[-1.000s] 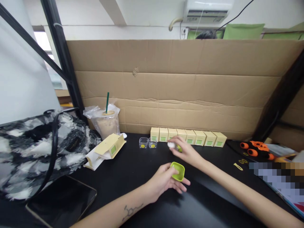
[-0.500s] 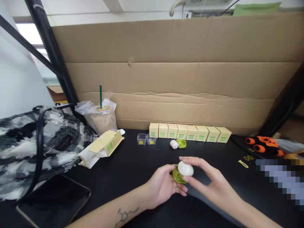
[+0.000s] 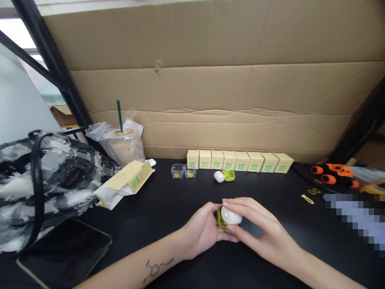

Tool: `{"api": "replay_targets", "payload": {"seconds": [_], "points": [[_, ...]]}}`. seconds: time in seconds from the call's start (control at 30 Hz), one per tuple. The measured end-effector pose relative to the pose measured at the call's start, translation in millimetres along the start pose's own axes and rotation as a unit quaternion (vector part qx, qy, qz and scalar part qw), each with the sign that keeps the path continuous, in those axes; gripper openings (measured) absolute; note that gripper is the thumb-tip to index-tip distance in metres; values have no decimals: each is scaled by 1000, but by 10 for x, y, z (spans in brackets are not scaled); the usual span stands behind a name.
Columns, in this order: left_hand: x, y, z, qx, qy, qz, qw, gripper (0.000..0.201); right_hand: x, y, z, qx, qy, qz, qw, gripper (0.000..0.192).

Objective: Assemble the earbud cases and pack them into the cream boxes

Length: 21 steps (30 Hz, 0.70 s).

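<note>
Lower centre of frame: left hand (image 3: 202, 232) grips a small lime-green plastic case (image 3: 221, 217); right hand (image 3: 261, 233) pinches a smooth white oval plastic piece (image 3: 231, 217) against it, above the black tabletop (image 3: 168, 208).

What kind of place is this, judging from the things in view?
Probably a small packing bench: a black table walled off by cardboard sheets, with a row of small identical boxes along the wall. An iced drink and a bag stand beside.

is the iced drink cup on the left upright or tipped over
Upright: the iced drink cup stands on the table, its green straw pointing up.
</note>
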State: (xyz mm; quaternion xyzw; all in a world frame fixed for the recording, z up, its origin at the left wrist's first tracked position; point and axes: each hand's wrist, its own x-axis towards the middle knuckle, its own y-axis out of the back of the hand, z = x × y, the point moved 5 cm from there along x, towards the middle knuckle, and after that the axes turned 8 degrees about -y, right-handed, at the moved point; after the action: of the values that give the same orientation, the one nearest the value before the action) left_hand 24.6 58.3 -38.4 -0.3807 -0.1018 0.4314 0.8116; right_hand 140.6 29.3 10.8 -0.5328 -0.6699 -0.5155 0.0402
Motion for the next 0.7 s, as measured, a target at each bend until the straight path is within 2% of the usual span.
{"api": "replay_targets", "payload": {"seconds": [0.43, 0.57, 0.7], "points": [[-48, -57, -26, 3, 14, -15, 1000, 41, -14, -69, 2, -49, 8, -25, 998, 46], [-60, -57, -23, -1, 8, -22, 1000, 38, -12, -112, 11, -61, -9, -31, 998, 46], [-58, -55, -38, 7, 8, -57, 998, 37, -11, -137, 13, -40, -31, -23, 998, 40]]}}
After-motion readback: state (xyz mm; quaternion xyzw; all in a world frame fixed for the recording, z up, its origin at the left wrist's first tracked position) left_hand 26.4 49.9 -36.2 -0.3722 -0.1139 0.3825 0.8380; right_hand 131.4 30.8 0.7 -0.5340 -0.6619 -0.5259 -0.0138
